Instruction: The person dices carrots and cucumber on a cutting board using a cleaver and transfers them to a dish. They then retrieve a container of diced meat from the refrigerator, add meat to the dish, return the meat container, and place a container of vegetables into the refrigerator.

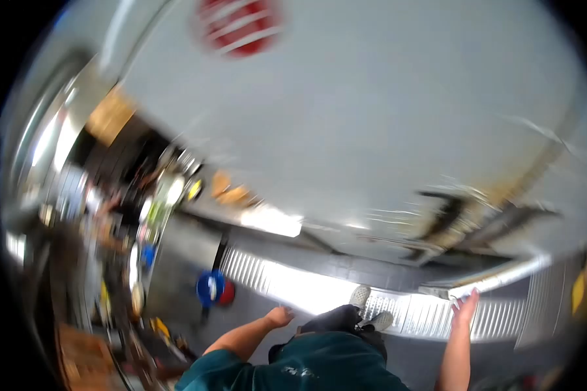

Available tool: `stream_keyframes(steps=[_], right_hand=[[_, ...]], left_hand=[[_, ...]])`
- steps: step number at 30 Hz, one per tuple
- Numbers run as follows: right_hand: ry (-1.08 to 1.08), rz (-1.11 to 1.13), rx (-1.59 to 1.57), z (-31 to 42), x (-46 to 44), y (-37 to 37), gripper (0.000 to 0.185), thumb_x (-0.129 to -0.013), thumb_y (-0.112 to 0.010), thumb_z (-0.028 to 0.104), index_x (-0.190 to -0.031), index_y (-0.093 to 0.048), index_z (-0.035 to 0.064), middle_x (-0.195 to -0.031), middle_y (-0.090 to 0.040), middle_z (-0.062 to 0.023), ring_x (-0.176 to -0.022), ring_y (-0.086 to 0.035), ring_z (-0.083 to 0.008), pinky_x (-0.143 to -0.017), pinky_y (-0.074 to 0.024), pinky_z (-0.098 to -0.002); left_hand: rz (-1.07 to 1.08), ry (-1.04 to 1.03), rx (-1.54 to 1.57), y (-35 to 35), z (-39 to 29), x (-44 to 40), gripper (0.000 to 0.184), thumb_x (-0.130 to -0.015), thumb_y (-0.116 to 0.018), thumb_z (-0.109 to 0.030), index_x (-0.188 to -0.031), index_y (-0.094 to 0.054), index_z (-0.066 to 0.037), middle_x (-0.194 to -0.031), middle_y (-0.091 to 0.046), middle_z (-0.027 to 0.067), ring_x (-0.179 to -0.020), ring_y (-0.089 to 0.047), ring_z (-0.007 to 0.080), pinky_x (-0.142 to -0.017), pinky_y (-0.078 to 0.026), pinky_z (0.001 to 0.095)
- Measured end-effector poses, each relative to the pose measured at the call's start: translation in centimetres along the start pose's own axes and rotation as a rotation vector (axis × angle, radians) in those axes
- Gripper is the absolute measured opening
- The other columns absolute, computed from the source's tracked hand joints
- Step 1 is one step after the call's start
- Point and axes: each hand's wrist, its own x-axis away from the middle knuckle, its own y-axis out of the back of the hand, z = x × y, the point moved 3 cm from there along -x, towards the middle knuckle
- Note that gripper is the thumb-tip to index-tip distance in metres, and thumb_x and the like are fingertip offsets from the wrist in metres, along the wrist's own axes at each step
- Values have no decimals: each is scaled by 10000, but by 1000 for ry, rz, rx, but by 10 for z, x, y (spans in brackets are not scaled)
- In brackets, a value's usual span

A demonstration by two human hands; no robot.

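My left hand (280, 317) hangs low beside my body, above the dark floor; its blurred fingers look curled in, and nothing shows in them. Out to the right, my right hand (465, 307) is raised with its fingers apart and holds nothing that I can see. It appears next to the lower edge of a large pale grey panel (365, 124); whether it touches that edge I cannot tell. The panel carries a red round mark with white stripes (241, 26) and brownish stains toward its lower right.
A ribbed metal strip (430, 313) runs across the floor by my shoes (375, 320). Blue and red round containers (210, 287) stand at the left, beside a metal counter (182, 260). Farther left are blurred kitchen goods and a cardboard box (111, 116). A yellow object (578, 293) is at the far right.
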Motion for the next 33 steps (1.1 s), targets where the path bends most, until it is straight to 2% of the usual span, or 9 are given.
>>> stream_keyframes(steps=[4,7,11,13,15,19,26,30,33], right_hand=[[-131,46,-221,80,-29,-73,1028,-922,-592,748,-1692,-153,228,-1709,-215,-192,-1492,-354,-467,-1162,-356,-597],[-201,168,-603,104,-81,-107,1027,-902,-548,791,-1662,-248,169,-1630,-345,-132,-1405,-453,-359,-1160,-366,-589],[-62,-166,-513,73,-75,-143,1028,-908,-543,806,-1622,-311,105,-1588,-466,-115,-1390,-490,-367,-1105,-417,-593],[-158,240,-202,21,-113,-136,1002,-929,-552,771,-1624,-289,99,-1660,-333,-152,-1400,-470,-398,-1102,-419,-623],[-375,46,257,-23,-52,-181,930,-969,-565,693,-1638,-267,121,-1671,-290,-185,-1383,-474,-420,-1075,-451,-642],[-342,527,1211,-130,87,-296,775,-996,-637,521,-1573,-399,61,-1596,-411,-201,-1325,-538,-408,-983,-544,-602],[81,1474,1923,-248,284,-533,829,-967,-732,475,-1598,-420,38,-1540,-543,-178,-1265,-631,-292,-929,-604,-411],[328,1601,2128,-269,370,-610,961,-926,-692,634,-1582,-419,-13,-1509,-573,-240,-1323,-617,-299,-1048,-521,-355],[68,1390,2338,-276,407,-622,1009,-919,-680,665,-1610,-369,-1,-1518,-570,-226,-1311,-623,-318,-1054,-526,-368]], left_hand=[[-156,107,340,-88,50,55,610,-1010,-557,-494,-1353,-652,0,-1337,-667,273,-1265,-616,441,-1105,-477,461],[-212,259,607,-147,75,79,628,-1003,-575,-510,-1347,-662,8,-1320,-684,264,-1255,-633,429,-1092,-491,449],[-214,367,954,-202,97,91,626,-1002,-590,-526,-1317,-689,6,-1298,-703,252,-1237,-654,413,-1063,-511,436],[-172,365,1115,-213,103,94,588,-1004,-589,-521,-1300,-714,-29,-1265,-726,230,-1211,-677,377,-1051,-511,412],[-134,336,1231,-192,104,107,555,-1009,-581,-509,-1282,-732,-50,-1248,-735,219,-1191,-686,362,-1046,-510,407],[-99,267,1167,-170,179,91,510,-991,-555,-473,-1232,-757,-73,-1198,-751,202,-1134,-700,356,-1012,-519,425],[-58,80,1059,-77,289,144,439,-997,-545,-389,-1178,-746,-44,-1210,-738,214,-1092,-700,378,-958,-536,465],[-160,44,1164,-96,322,164,434,-1032,-538,-389,-1280,-718,-81,-1266,-724,206,-1149,-692,376,-1004,-530,443],[-218,119,1311,-91,328,198,449,-1048,-531,-352,-1434,-627,-144,-1343,-697,175,-1219,-674,368,-1062,-510,421]])
